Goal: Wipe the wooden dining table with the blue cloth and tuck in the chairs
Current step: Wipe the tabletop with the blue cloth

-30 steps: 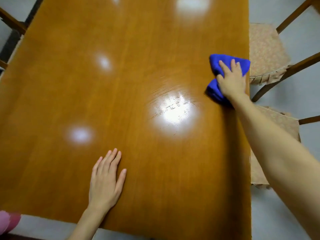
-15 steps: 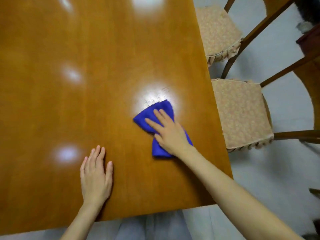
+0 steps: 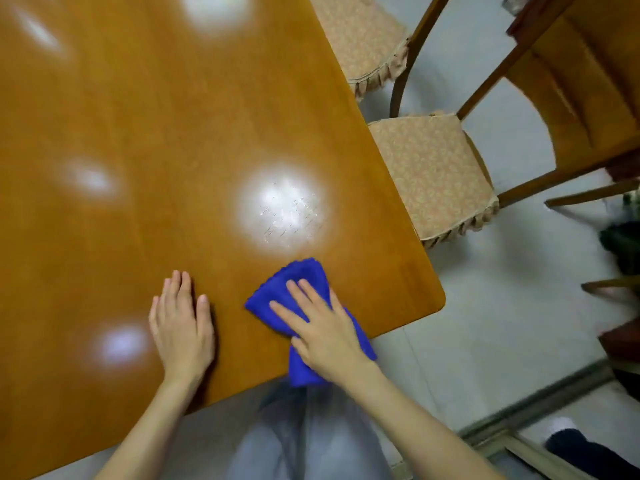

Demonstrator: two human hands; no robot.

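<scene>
The glossy wooden dining table [image 3: 145, 140] fills the left and centre of the view. A crumpled blue cloth [image 3: 304, 282] lies near the table's front right corner, its lower end hanging past the front edge. My right hand [image 3: 322, 330] presses flat on the cloth with straight, spread fingers. My left hand [image 3: 181, 327] rests flat on the bare wood just left of it. Two wooden chairs with beige patterned seat cushions stand along the table's right side, the nearer chair [image 3: 436, 174] pulled out and the farther chair [image 3: 363, 39] partly under the table edge.
Pale tiled floor [image 3: 485, 323] lies right of the table. Dark objects and furniture legs [image 3: 620, 244] sit at the right border. A foot in a dark shoe [image 3: 581, 448] shows at the bottom right, beside a floor track. My grey-trousered legs [image 3: 304, 441] are below the table's front edge.
My right hand has dragged the blue cloth from the far right edge back toward the table's front edge. The view has swung right. My left hand stays flat on the wood.
</scene>
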